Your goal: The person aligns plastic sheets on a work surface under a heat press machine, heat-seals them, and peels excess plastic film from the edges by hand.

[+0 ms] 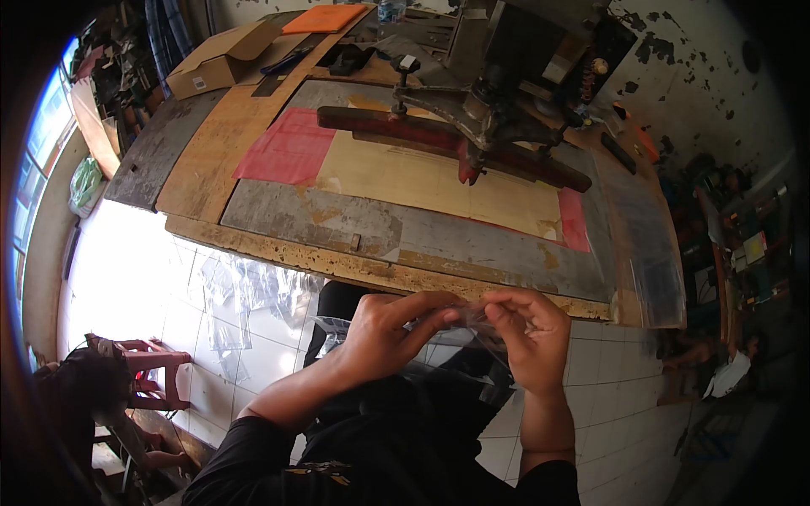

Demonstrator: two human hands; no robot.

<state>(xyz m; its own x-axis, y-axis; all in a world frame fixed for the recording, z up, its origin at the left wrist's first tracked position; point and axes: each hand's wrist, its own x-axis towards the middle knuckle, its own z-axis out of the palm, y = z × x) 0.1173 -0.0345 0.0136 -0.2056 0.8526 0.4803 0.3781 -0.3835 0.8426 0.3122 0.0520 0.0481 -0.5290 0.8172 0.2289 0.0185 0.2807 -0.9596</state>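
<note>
Just in front of the table's near edge, my left hand [392, 327] and my right hand [533, 339] are close together, fingertips almost meeting. Both pinch a thin clear plastic sheet [479, 331] between thumb and fingers. The sheet hangs below the fingers over my lap, and some of it shows left of my left wrist. Whether it is a bag or a single film I cannot tell. Beyond my hands, a yellow sheet [384, 175] lies on the grey metal bed with red sheets [283, 150] at its ends.
A heavy press [477, 105] with a long dark red bar [388, 122] stands over the bed. Clear plastic pieces [240, 291] lie on the tiled floor at left. A cardboard box [221, 61] sits at the back left. Another person [93, 388] is at lower left, near a red stool [156, 371].
</note>
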